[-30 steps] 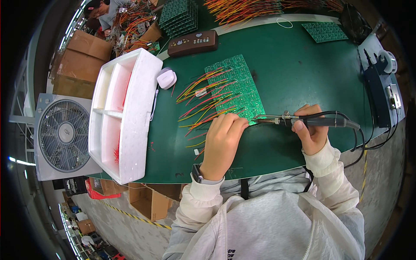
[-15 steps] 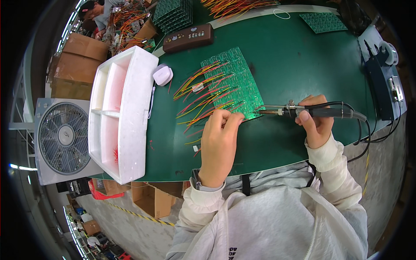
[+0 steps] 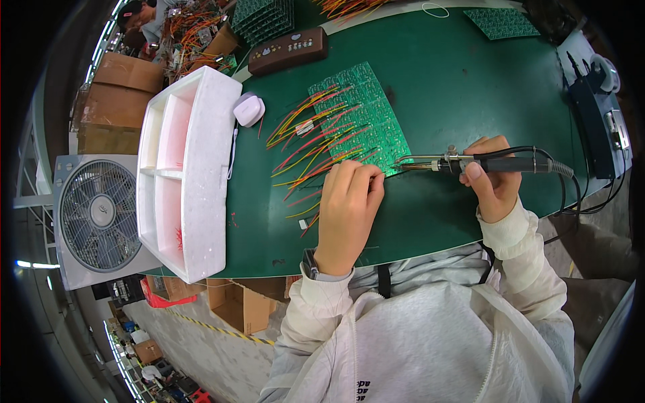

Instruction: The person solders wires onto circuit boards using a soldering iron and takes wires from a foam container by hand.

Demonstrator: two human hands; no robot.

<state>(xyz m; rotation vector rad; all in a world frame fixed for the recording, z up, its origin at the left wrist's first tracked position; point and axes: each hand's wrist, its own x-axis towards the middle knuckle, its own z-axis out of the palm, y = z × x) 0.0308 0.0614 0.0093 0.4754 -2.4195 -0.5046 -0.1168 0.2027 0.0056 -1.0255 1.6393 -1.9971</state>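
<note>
My right hand is closed round a black-handled soldering iron with a thin metal guide tube along its shaft. Its tip points left, at the near right corner of a green circuit board panel. Over that corner my left hand is pinched on a thin wire, mostly covered by the fingers, close to the iron's tip. Red, yellow and black wires fan out leftward from the panel's left side. A white connector lies beside my left hand, and another white connector rests among the wires.
Left on the green table stands a white foam box with compartments. Near it are a lilac case and a brown case. A soldering station sits at right. Stacked boards and a person are behind.
The view has shifted slightly. My left hand's fingers have turned more over the board's near corner. The soldering iron stays at that corner, its tip slightly farther left.
</note>
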